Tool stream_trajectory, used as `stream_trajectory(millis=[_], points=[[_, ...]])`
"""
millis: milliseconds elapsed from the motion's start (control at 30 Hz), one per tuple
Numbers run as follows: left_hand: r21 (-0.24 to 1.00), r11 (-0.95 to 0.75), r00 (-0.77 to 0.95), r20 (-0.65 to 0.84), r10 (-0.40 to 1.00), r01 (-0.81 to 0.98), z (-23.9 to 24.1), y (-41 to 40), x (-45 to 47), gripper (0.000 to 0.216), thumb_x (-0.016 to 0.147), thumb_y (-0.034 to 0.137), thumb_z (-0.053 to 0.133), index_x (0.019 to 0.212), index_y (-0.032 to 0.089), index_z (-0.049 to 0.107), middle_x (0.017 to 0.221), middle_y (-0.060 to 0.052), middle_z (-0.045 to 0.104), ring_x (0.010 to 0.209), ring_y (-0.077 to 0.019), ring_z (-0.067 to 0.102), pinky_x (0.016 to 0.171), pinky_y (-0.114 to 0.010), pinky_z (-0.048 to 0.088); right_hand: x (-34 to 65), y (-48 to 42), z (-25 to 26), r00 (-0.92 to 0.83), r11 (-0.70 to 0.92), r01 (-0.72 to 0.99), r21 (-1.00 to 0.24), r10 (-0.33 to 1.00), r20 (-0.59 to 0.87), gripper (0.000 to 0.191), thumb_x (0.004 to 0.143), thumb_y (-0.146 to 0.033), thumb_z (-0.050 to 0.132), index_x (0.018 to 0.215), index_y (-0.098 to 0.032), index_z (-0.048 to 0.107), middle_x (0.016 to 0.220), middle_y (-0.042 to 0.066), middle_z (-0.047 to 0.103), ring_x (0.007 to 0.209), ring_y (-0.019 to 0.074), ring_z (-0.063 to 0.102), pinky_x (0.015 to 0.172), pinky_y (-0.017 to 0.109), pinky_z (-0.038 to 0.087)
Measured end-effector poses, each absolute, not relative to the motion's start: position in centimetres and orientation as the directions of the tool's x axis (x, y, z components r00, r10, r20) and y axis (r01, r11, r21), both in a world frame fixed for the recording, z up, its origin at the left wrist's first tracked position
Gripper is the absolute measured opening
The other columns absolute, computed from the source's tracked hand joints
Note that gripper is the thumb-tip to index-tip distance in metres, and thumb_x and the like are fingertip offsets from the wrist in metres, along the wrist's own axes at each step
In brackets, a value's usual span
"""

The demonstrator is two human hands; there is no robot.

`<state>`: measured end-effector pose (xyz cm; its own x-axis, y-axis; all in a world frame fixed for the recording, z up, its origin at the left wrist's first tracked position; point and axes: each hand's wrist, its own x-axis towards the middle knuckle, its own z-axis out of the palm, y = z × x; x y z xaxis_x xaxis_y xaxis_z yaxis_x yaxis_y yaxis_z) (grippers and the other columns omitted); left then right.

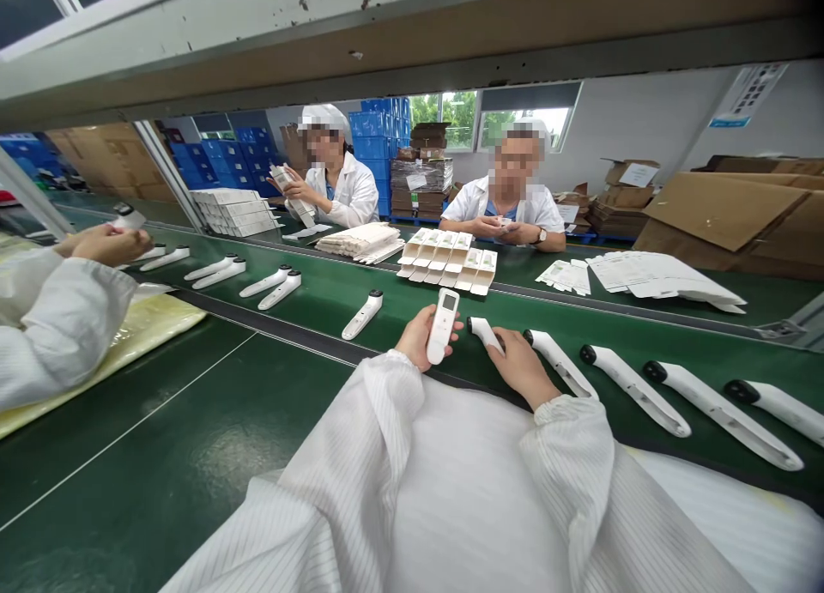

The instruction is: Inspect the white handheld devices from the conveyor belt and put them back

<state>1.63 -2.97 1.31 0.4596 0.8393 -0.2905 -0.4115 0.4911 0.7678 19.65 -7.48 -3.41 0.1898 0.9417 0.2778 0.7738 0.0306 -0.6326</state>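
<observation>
From head height (near), forward-downward

We hold a white device (439, 340) in our left hand (417, 335), its screen (450, 302) showing; our right hand (524, 368) touches a second device (484, 334) on the green belt (322, 304), opposite two co-workers (354, 190).

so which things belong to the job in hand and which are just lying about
Likely the job:
white device in left hand
second device, touched by right hand
other devices along green belt

Likely just lying about:
blue crates
brown cardboard box
</observation>
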Motion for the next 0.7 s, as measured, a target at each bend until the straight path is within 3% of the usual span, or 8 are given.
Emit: stream_trajectory(millis=[133, 233, 300, 400, 467, 567, 633, 700], points=[[0.766, 0.493, 0.413, -0.325, 0.851, -0.412, 1.1, -4.3, 3.4, 0.015, 0.081, 0.027, 0.056, 0.087, 0.014, 0.059, 0.072, -0.003, 0.06, 0.057, -0.0099, 0.054, 0.047, -0.019, 0.04, 18.5, -8.0, -2.5, 0.145, 0.222, 0.614, -0.757, 0.911, 0.385, 0.034, 0.08, -0.038, 0.05, 0.107, -0.02, 0.059, 0.111, 0.011, 0.058, 0.1, 0.0259, 0.054, 0.09, 0.041, 0.041], [0.77, 0.436, 0.423, -0.239, 0.874, -0.465, 0.9, -5.0, 4.5, 0.019, 0.074, 0.013, 0.06, 0.093, 0.016, 0.058, 0.075, -0.002, 0.061, 0.065, -0.0113, 0.057, 0.062, -0.023, 0.047, 17.1, -8.5, -1.6, 0.08, 0.204, 0.201, -0.958, 0.971, 0.224, 0.037, 0.075, -0.046, 0.057, 0.104, -0.022, 0.058, 0.103, 0.007, 0.059, 0.085, 0.0209, 0.058, 0.077, 0.036, 0.048], [0.797, 0.419, 0.422, -0.23, 0.877, -0.435, 1.0, -5.0, 4.7, 0.02, 0.074, 0.016, 0.059, 0.094, 0.017, 0.059, 0.08, -0.003, 0.062, 0.071, -0.0132, 0.059, 0.068, -0.026, 0.047, 16.6, -8.9, -1.2, 0.052, 0.11, -0.04, -0.993, 0.993, 0.108, 0.038, 0.072, -0.046, 0.061, 0.101, -0.023, 0.057, 0.096, 0.005, 0.06, 0.083, 0.0193, 0.057, 0.071, 0.032, 0.049], [0.942, 0.276, 0.338, -0.201, 0.919, -0.191, 1.2, -3.7, 3.2, 0.021, 0.08, 0.027, 0.055, 0.097, 0.017, 0.06, 0.092, -0.007, 0.063, 0.084, -0.0169, 0.06, 0.074, -0.03, 0.047, 16.7, -9.3, -0.8, 0.028, 0.021, -0.225, -0.974, 0.999, 0.015, 0.034, 0.069, -0.045, 0.066, 0.094, -0.023, 0.06, 0.09, 0.001, 0.06, 0.083, 0.0175, 0.055, 0.066, 0.028, 0.048], [0.986, 0.038, 0.17, -0.066, 0.983, 0.162, 1.2, -2.4, 1.1, 0.025, 0.081, 0.028, 0.054, 0.103, 0.018, 0.059, 0.107, -0.01, 0.061, 0.101, -0.0216, 0.057, 0.083, -0.034, 0.044, 17.0, -9.4, -0.7, 0.017, -0.002, -0.277, -0.961, 1.0, -0.007, 0.031, 0.069, -0.046, 0.066, 0.089, -0.023, 0.061, 0.086, -0.001, 0.059, 0.082, 0.0163, 0.054, 0.064, 0.026, 0.047], [0.66, -0.035, -0.126, 0.195, 0.973, 0.75, 0.7, -0.4, -2.8, 0.034, 0.078, 0.017, 0.055, 0.112, 0.018, 0.056, 0.128, -0.015, 0.05, 0.126, -0.0312, 0.037, 0.098, -0.045, 0.032, 17.3, -9.4, -0.8, 0.01, -0.02, -0.289, -0.957, 1.0, -0.024, 0.029, 0.072, -0.049, 0.064, 0.084, -0.023, 0.061, 0.085, -0.001, 0.06, 0.081, 0.0156, 0.055, 0.064, 0.025, 0.046], [0.472, 0.09, -0.163, 0.116, 0.98, 0.877, 0.2, 0.5, -4.6, 0.038, 0.076, 0.012, 0.053, 0.114, 0.014, 0.055, 0.126, -0.02, 0.05, 0.124, -0.0354, 0.038, 0.097, -0.05, 0.03, 17.3, -9.4, -0.8, 0.0, -0.033, -0.26, -0.965, 0.999, -0.034, 0.028, 0.074, -0.049, 0.062, 0.086, -0.023, 0.061, 0.089, 0.001, 0.062, 0.083, 0.0164, 0.057, 0.067, 0.026, 0.046], [0.46, 0.115, -0.148, 0.036, 0.988, 0.881, -0.3, 1.0, -5.2, 0.042, 0.075, 0.01, 0.053, 0.117, 0.013, 0.053, 0.123, -0.021, 0.052, 0.12, -0.0358, 0.042, 0.094, -0.048, 0.033, 17.1, -9.3, -0.8, -0.001, -0.06, -0.208, -0.976, 0.998, -0.061, 0.028, 0.077, -0.048, 0.057, 0.088, -0.022, 0.06, 0.093, 0.003, 0.065, 0.084, 0.0181, 0.059, 0.068, 0.028, 0.047]])
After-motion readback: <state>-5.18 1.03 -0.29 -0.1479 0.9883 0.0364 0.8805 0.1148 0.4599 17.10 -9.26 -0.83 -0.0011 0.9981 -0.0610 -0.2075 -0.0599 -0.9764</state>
